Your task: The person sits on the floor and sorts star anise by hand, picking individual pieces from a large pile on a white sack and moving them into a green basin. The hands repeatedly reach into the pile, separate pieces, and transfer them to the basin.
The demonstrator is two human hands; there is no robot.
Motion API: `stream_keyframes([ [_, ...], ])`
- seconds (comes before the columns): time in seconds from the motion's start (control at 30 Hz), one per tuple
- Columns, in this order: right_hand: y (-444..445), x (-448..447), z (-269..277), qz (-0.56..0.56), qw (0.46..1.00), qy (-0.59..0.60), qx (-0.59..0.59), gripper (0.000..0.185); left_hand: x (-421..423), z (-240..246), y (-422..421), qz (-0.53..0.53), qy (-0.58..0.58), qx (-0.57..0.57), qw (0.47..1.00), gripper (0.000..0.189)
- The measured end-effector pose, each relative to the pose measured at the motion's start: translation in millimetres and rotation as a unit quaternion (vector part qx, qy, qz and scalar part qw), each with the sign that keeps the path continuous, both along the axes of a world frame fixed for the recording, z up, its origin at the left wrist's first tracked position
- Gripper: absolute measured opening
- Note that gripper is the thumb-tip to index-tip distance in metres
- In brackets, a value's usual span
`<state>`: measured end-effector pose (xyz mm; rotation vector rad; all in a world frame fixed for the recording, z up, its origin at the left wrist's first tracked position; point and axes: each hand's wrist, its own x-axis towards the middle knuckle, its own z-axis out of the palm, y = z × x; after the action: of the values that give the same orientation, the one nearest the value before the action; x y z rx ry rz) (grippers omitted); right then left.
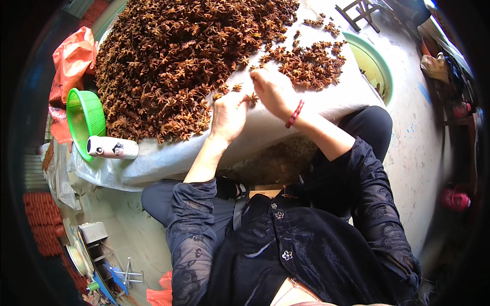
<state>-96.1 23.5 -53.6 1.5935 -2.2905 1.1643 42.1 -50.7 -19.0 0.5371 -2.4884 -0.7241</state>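
A large heap of dried star anise point(172, 72) covers most of the white sheet point(252, 130) before me. At the near edge of the heap, my left hand point(229, 116) is curled, with a single star anise pod point(252, 99) at its thumb and fingertips. My right hand point(273, 91), above a red bead bracelet point(294, 114), is just right of it with bent fingers. Whether those fingers hold anything is hidden. Beyond my right hand lies a smaller pile of star anise point(314, 65). Another loose pod point(237, 87) rests between the heap and my hands.
At the left stand a green plastic basket point(86, 122) and a white cylindrical object point(115, 148) at the sheet's edge. An orange plastic bag point(72, 65) lies behind them. A pale green tub point(387, 72) and a wooden stool point(361, 13) are at the right.
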Motion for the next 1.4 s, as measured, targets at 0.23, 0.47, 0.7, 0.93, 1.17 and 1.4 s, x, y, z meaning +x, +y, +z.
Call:
stream_keyframes([
  [0.23,19,-16,24,0.03,0.989,0.099,-0.101,0.015,14,1,-14,0.044,0.12,0.432,0.893,0.007],
  [0.47,24,15,23,0.272,0.877,-0.388,0.085,0.033,27,-1,1,0.024,0.185,0.435,0.881,0.011],
  [0.7,39,21,8,0.179,0.983,0.032,-0.017,0.009,45,59,57,-0.185,0.007,0.116,0.976,0.018],
  [0.93,37,-22,37,0.043,0.997,-0.046,-0.034,0.022,-25,19,-28,0.015,-0.13,-0.105,0.986,0.023],
  [1.17,29,-25,28,0.083,0.985,-0.153,-0.009,0.022,-37,-6,-37,0.02,-0.082,-0.018,0.996,0.017],
  [1.4,23,5,16,0.229,0.782,-0.579,0.024,0.026,-8,-19,17,0.128,0.137,-0.112,0.976,0.008],
])
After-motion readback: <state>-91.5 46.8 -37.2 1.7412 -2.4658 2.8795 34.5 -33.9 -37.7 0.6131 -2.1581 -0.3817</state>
